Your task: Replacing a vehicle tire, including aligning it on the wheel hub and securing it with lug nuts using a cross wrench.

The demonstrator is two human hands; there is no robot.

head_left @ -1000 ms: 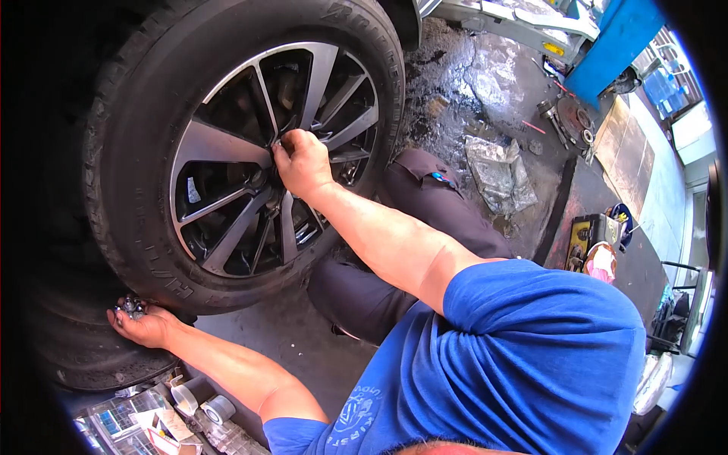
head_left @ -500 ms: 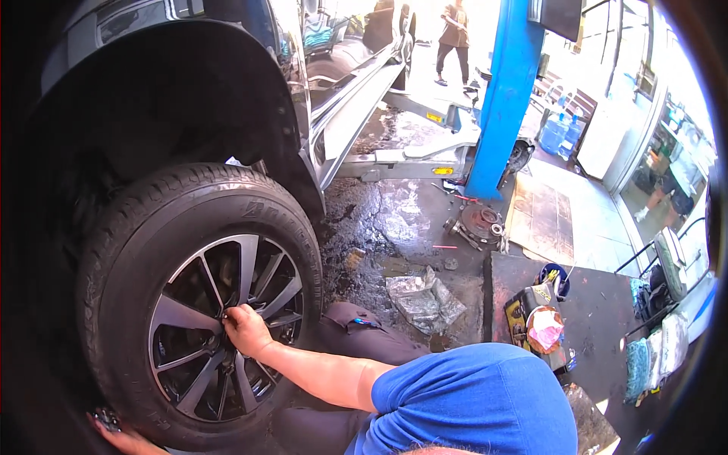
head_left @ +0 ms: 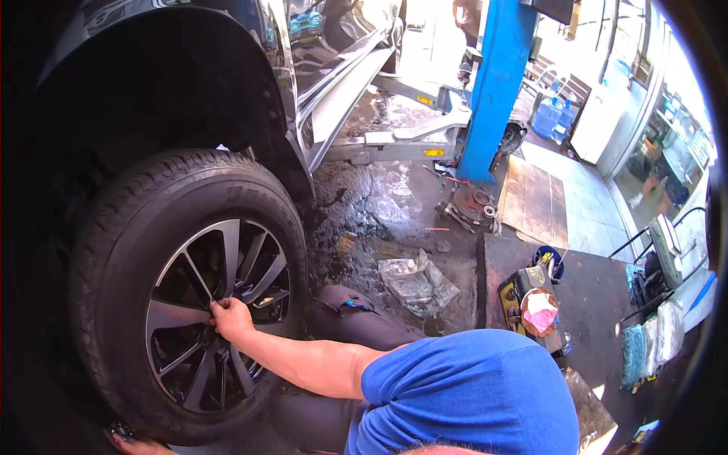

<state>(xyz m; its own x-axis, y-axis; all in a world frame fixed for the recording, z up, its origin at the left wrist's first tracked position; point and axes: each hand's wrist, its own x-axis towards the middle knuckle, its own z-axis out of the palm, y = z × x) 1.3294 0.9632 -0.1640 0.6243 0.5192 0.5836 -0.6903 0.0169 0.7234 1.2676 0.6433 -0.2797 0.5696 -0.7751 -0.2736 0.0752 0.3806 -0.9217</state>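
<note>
A black tyre (head_left: 98,303) on a dark, multi-spoke alloy wheel (head_left: 171,316) stands upright beneath the car's wheel arch. My right hand (head_left: 233,320) reaches to the wheel's centre, thumb and fingers pinched together at the hub between spokes. Whatever lies in that pinch is hidden by the fingers. At the lower left, beside the bottom of the tyre, my left hand (head_left: 144,447) is partly cut off by the picture's edge. Small dark shiny pieces that look like lug nuts (head_left: 121,432) lie in its fingers.
A blue lift post (head_left: 497,83) and grey lift arm (head_left: 402,149) stand beyond the car. On the wet floor are a rusty hub part (head_left: 472,205) and crumpled plastic sheet (head_left: 418,282). A toolbox (head_left: 519,292) sits to the right; a person (head_left: 468,23) stands far back.
My view has shifted slightly, so the wheel and floor things sit a little further left and higher. My right hand stays pinched at the hub. The distant person is now partly behind the post.
</note>
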